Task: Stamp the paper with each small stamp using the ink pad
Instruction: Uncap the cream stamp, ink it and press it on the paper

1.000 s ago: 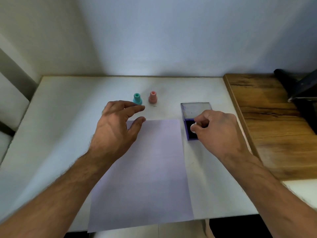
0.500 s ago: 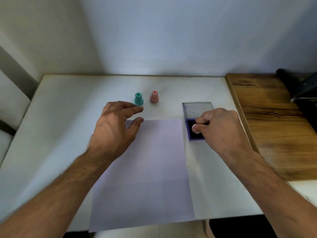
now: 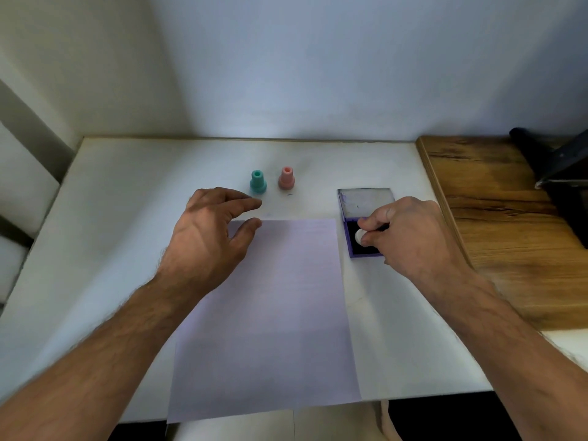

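Note:
A pale lilac sheet of paper (image 3: 273,313) lies in the middle of the white table (image 3: 127,237). My right hand (image 3: 410,233) pinches a small white stamp (image 3: 360,236) over the dark pad of the open purple ink pad (image 3: 356,253), whose lid (image 3: 366,200) is folded back. My left hand (image 3: 210,237) hovers with relaxed fingers over the paper's upper left corner and holds nothing. A teal stamp (image 3: 258,181) and a pink stamp (image 3: 286,178) stand upright beyond the paper.
A wooden surface (image 3: 496,224) adjoins the table on the right, with a dark object (image 3: 560,173) at its far end. Walls close in behind and to the left. The paper overhangs the table's front edge.
My right hand has stayed on the ink pad with the white stamp, shifting only slightly. My left hand has barely moved.

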Motion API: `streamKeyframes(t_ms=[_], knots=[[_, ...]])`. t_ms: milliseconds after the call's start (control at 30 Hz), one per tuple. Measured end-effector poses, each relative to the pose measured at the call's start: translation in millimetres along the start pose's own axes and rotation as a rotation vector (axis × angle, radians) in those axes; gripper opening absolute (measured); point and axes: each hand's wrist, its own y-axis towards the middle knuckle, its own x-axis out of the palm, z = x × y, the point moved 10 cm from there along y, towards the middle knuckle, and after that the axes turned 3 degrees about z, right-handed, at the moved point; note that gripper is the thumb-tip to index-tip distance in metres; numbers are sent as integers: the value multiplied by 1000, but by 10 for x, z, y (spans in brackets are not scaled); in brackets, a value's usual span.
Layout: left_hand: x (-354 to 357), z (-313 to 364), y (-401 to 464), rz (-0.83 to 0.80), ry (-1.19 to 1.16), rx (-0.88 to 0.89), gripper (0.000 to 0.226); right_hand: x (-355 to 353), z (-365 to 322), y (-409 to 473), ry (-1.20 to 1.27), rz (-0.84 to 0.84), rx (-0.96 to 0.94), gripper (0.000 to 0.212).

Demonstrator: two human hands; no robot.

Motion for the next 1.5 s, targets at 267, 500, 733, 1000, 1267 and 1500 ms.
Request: streamKeyframes(t_ms=[267,500,733,1000,1267,1500], knots=[[-183,-98,-88,6,6,3,31,-76,-105,-136,-42,168,-193,21],[-361,-465,-232,27,-78,-139,21,-229,-171,-354,222,353,-253,18],[-439,-775,-308,18,-49,-191,33,689,-924,-393,1170,132,-214,21],[-165,-900,-257,-136,117,-126,58,1318,-1086,-218,1337,115,-51,13],[-83,-942,-324,-145,96,-132,56,1288,-1133,-302,1122,175,-160,18],[-75,-939,-319,-141,20,-179,61,1390,-1333,-519,964,363,-258,25]])
